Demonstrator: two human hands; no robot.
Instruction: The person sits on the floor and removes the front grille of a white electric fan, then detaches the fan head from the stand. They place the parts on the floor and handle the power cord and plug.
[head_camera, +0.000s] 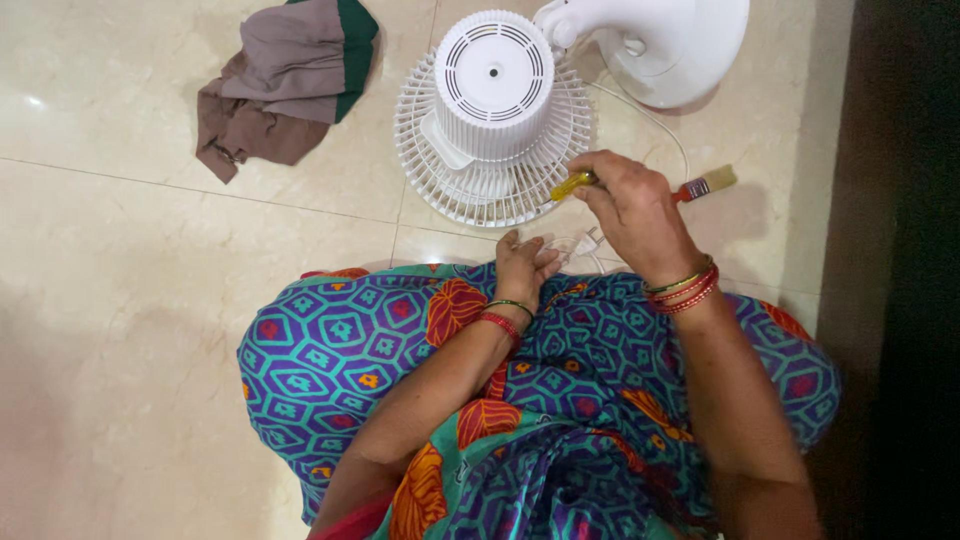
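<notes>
A lap draped in patterned cloth of teal, purple and orange (560, 400) is seen nearest the camera, with both forearms stretched forward over it. The left hand (527, 268) is rested at the far edge of the cloth, its fingers curled loosely over a white plug and cord (580, 243); whether the plug is gripped cannot be told. Just beyond, the right hand (630, 205) is closed around a yellow-handled screwdriver (572, 185), pinched between thumb and fingers. The tool's long axis is laid nearly level, tilted slightly down to the left, with its tip pointed at the rim of the round white plastic fan grille (450, 195) lying face down on the cream tiled floor (150, 250). A small paintbrush with a wooden handle and red band (705, 184) lies just right of the hand. Farther off are the white fan base (670, 45) and a crumpled brown and green rag (285, 85).
</notes>
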